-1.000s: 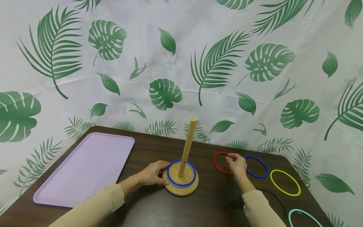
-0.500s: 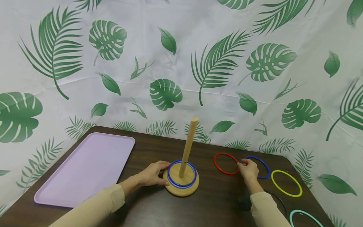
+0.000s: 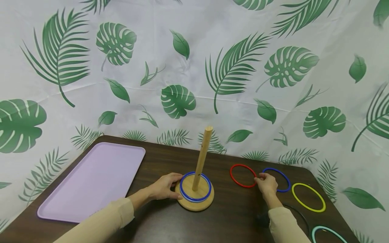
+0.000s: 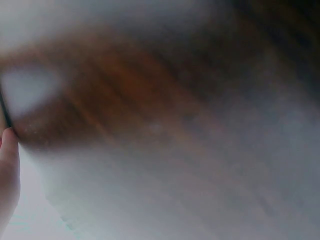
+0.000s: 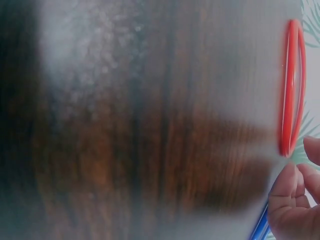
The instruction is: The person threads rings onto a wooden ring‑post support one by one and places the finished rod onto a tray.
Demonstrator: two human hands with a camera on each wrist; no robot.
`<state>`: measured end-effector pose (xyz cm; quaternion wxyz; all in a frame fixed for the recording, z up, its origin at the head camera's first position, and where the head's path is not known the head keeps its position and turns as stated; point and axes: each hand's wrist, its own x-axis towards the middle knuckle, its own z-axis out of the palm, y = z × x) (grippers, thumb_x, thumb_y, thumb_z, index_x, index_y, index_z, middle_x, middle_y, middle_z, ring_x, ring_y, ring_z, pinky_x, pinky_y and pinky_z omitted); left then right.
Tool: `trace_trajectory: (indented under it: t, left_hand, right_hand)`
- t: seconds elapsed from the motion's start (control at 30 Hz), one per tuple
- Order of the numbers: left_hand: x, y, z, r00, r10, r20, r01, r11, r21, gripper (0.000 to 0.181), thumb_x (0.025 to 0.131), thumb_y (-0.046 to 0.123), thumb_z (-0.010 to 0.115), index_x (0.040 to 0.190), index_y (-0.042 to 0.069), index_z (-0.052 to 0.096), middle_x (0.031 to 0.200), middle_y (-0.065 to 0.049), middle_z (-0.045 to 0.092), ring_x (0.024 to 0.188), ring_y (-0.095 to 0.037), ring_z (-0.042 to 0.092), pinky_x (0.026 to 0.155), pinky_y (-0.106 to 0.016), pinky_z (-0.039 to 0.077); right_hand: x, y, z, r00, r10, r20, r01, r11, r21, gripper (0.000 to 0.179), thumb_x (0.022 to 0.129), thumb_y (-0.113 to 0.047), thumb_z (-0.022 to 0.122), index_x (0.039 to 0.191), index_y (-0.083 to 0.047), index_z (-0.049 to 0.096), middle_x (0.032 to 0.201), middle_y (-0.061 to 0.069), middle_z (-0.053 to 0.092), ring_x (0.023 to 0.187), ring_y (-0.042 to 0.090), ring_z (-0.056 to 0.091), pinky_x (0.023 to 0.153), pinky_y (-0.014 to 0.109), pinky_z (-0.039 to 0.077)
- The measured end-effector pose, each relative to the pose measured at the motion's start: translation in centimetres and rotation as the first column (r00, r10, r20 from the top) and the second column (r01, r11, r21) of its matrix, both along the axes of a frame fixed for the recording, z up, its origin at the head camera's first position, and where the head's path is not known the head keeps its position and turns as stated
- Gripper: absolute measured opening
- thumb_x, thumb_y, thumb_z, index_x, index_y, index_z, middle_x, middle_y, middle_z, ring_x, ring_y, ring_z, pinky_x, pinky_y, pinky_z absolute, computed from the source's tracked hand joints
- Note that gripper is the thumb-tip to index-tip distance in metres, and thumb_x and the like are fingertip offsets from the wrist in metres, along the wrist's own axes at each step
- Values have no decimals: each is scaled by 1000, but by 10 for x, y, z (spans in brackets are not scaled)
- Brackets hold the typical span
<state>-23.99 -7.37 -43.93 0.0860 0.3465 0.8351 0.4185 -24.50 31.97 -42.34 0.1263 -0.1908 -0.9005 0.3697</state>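
A wooden ring-toss stand with an upright peg and round base stands mid-table in the head view. Around its peg lie a dark blue ring and, just under it, a lighter blue edge. My left hand holds the base's left edge between thumb and fingers; in the blurred left wrist view only a fingertip shows. My right hand is at the right edge of a red ring, thumb and fingers slightly apart. The red ring lies flat on the table, just beyond those fingertips.
A purple tray lies at the left. Right of the red ring are a blue ring, a yellow ring, a dark ring and a mint ring. A leaf-patterned cloth hangs behind the table.
My right hand has moved rightward from over the red ring to its right edge, close to the blue ring. The red ring has stayed in place. My left hand has kept still on the base.
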Motion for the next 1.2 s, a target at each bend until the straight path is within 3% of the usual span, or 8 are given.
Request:
trace_trajectory:
  t: [0.23,0.63,0.93,1.2]
  left_hand:
    - [1,1,1,1000,0,-9,0,1000,-6,74,78,17,77,133,-15,41,133,-28,45,123,-38,46,95,-36,50]
    - [0,2,2,1000,3,-10,-3,1000,-13,74,78,16,77,133,-15,40,134,-28,44,124,-38,45,95,-37,50]
    - [2,3,3,1000,1,30,-1,1000,16,75,78,14,77,134,-16,38,135,-28,42,126,-39,43,97,-38,48]
    - [2,2,3,999,1,37,-2,1000,21,74,78,13,77,134,-16,38,134,-28,42,126,-39,43,98,-38,47]
  right_hand:
    - [0,1,-3,999,28,35,-29,999,35,42,82,-7,64,117,14,54,103,30,60,104,45,49,91,55,39]
    - [-4,0,1,993,76,87,-93,973,211,39,77,-4,59,112,14,56,103,30,61,103,49,52,85,56,45]
    - [-5,-2,2,992,67,110,-90,971,221,34,77,-4,58,107,12,60,109,33,59,105,52,50,86,58,43]
    - [-2,0,0,997,45,61,-55,983,177,30,76,-4,57,101,10,63,99,29,62,97,48,53,81,55,44]
